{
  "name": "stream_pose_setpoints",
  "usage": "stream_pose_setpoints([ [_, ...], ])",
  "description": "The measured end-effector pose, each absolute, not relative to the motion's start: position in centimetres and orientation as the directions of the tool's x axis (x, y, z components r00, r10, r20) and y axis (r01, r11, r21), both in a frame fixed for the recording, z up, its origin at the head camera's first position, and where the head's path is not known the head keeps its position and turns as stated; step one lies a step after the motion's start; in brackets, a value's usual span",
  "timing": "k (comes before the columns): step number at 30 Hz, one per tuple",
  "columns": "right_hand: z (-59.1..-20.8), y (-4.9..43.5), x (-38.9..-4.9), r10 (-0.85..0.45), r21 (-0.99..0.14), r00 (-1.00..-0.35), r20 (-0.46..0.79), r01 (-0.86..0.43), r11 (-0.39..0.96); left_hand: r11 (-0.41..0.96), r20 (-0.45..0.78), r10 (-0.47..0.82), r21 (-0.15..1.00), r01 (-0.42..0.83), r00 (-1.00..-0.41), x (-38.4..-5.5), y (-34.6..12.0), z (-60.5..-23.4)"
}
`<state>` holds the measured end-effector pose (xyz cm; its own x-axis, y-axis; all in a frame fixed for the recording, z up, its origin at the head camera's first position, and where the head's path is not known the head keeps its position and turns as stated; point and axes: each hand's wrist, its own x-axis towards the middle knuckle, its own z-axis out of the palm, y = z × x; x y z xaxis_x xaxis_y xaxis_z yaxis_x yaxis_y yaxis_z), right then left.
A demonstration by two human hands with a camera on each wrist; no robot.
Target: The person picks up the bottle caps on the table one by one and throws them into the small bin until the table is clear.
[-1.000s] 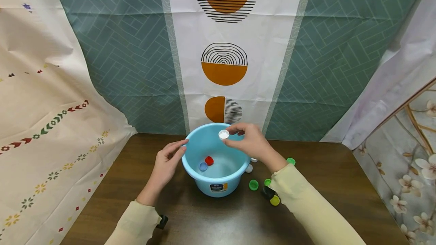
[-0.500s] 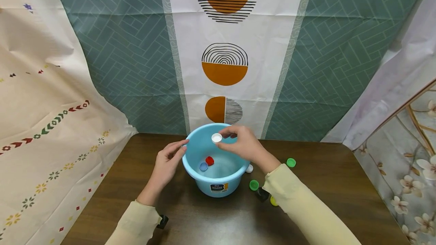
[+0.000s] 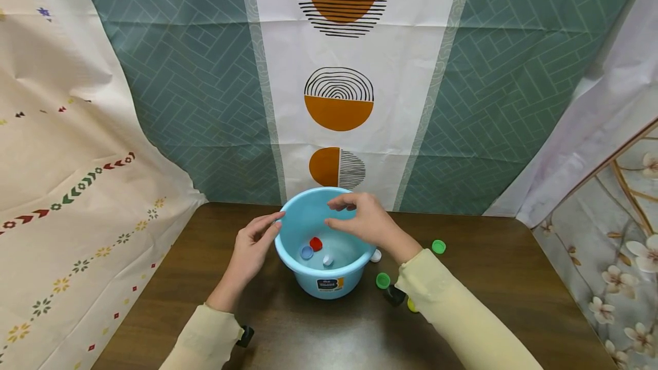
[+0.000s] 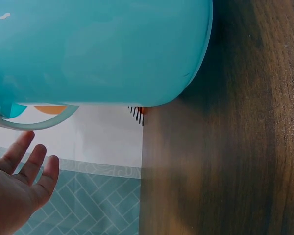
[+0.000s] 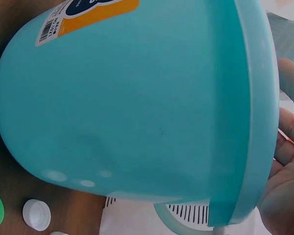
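A light-blue plastic tub (image 3: pixel 329 285) stands on the table, and my left hand (image 3: pixel 252 250) touches its left rim with thumb and index finger. The other left fingers (image 4: pixel 46 178) spread loosely beside the tub's handle (image 4: pixel 44 122). Over the tub's right side hovers my right hand (image 3: pixel 362 221), thumb and fingers parted with nothing between them. Below it, a white bottle cap (image 3: pixel 328 260) lies tilted inside the tub. A red cap (image 3: pixel 316 244) and a blue cap (image 3: pixel 307 252) are in there too.
Right of the tub lie a white cap (image 3: pixel 376 256), two green caps (image 3: pixel 382 281) and a yellow cap (image 3: pixel 413 305) partly behind the right sleeve (image 3: pixel 447 296). Patterned cloth (image 3: pixel 205 101) hangs behind the dark wooden table (image 3: pixel 308 341).
My right hand has moved slightly left over the tub and let go of the white cap, which has dropped to the tub's bottom. My left hand has stayed at the rim.
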<state>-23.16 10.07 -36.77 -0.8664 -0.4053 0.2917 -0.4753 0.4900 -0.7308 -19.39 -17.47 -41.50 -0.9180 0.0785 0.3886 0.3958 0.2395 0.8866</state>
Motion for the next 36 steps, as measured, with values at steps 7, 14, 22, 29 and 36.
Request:
stream_pose_setpoints([
  [7,-36.4,10.5,-23.0,-0.400,-0.727,-0.872,0.283,-0.467,0.503,0.231,0.395,0.075,0.886,0.401,-0.916,-19.3,-17.4,-41.4],
  [14,-36.1,11.5,-23.0,-0.377,-0.737,-0.885,0.272,-0.444,0.510,0.217,0.386,0.070,0.894,0.392,-0.920,-19.4,-17.3,-41.4],
  [22,-35.8,13.8,-22.9,-0.307,-0.755,-0.905,0.295,-0.417,0.506,0.226,0.385,0.077,0.892,0.393,-0.920,-19.3,-17.3,-41.4],
  [29,-35.9,17.2,-22.6,-0.224,-0.748,-0.923,0.312,-0.384,0.541,0.213,0.385,0.077,0.895,0.393,-0.920,-19.3,-17.3,-41.4],
  [36,-37.6,21.2,-22.5,-0.130,-0.711,-0.932,0.337,-0.343,0.614,0.200,0.386,0.075,0.898,0.393,-0.919,-19.3,-17.3,-41.6],
])
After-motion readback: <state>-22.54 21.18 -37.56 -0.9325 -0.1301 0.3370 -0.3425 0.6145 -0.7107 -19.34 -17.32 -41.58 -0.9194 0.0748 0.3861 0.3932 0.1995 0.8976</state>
